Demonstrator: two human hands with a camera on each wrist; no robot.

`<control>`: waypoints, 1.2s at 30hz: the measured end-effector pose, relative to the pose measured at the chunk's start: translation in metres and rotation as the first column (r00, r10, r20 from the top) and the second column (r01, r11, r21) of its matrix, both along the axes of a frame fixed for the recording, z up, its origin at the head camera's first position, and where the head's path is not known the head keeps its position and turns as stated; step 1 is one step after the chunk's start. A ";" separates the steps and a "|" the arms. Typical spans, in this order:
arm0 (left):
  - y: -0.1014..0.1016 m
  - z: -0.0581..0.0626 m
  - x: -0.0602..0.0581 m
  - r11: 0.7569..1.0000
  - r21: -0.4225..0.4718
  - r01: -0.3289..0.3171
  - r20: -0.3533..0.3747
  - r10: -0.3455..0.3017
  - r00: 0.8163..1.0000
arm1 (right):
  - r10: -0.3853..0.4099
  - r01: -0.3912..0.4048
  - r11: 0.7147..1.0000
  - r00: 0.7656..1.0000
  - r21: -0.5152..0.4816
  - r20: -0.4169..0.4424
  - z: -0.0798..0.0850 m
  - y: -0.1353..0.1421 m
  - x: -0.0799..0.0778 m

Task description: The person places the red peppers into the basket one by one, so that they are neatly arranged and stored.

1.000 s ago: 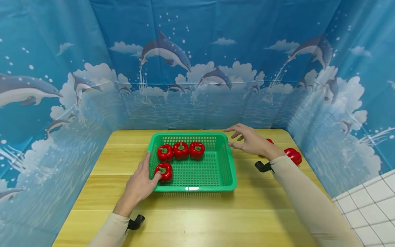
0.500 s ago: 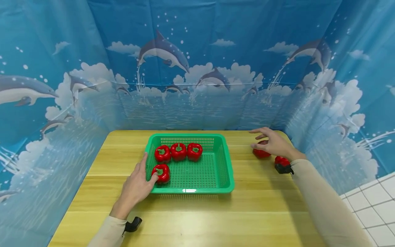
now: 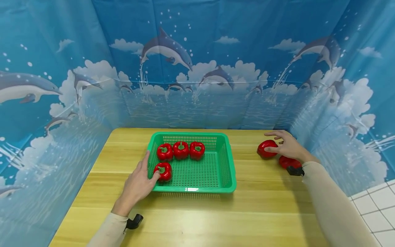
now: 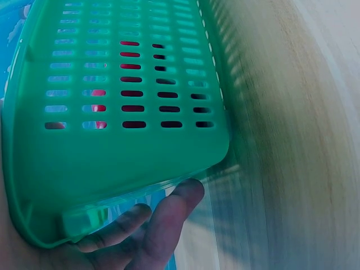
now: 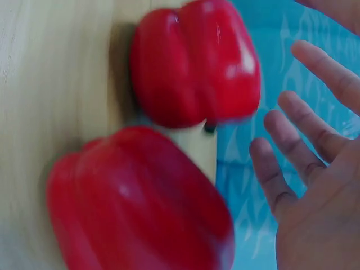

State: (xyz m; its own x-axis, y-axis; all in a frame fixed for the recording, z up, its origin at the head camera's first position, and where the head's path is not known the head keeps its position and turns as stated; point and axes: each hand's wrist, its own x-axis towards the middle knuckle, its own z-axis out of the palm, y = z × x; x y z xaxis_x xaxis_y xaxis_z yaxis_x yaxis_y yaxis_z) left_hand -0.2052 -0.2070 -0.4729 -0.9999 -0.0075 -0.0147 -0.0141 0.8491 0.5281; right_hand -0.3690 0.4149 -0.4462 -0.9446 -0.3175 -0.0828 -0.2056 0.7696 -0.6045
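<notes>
Left hand: The left hand gripped the left side of a green, rectangular, perforated plastic basket. Its thumb lay over the rim, and its fingers curved along the outer wall.
Right hand: The right hand was held with its fingers spread, over the right side of the table. In the right wrist view, a gap separated the fingertips from the peppers.
Basket position: The basket sat upright on the yellow, wood-grained table, near the middle of its width.
Back-row peppers: Three glossy, red, blocky bell peppers stood side by side at the basket's far wall: the left pepper, the middle pepper and the right pepper.
Front pepper: A fourth red bell pepper, the front pepper, sat in the near-left corner. The left thumb overlapped its outline in the head view; contact could not be determined.
Loose peppers: Two further glossy red bell peppers lay on the table, to the right of the basket and well apart from it. The first loose pepper was below the right hand; the second loose pepper lay just beside it, near the right wrist.
Wrist fittings: A black device was fitted at the left wrist and another at the right wrist.
Backdrop: A blue curtain printed with dolphins and clouds hung behind the table.
</notes>
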 end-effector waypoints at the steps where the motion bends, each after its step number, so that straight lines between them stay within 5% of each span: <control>1: 0.000 0.000 0.000 1.000 0.000 0.001 -0.002 -0.001 1.000 | -0.001 0.001 1.000 1.000 0.007 0.006 -0.001 0.002 0.000; 8: 0.000 0.000 0.000 1.000 -0.009 0.009 0.001 -0.009 1.000 | 0.026 -0.028 0.999 0.998 0.032 0.060 -0.011 0.014 -0.002; 22: 0.000 0.000 -0.002 1.000 -0.019 0.011 -0.004 -0.011 1.000 | 0.082 -0.084 0.995 0.996 0.049 0.037 -0.017 0.012 -0.006; 36: -0.002 0.000 -0.002 1.000 -0.017 0.003 -0.015 -0.003 1.000 | 0.036 -0.039 0.998 0.997 0.053 0.071 -0.016 0.008 -0.010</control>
State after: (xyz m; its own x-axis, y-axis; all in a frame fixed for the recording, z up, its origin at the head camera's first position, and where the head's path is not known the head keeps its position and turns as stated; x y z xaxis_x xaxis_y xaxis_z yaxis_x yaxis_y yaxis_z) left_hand -0.2069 -0.2087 -0.4733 -1.0000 -0.0046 0.0003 -0.0038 0.8578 0.5139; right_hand -0.3789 0.4227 -0.4625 -0.9234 -0.3458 -0.1664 -0.1937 0.7943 -0.5758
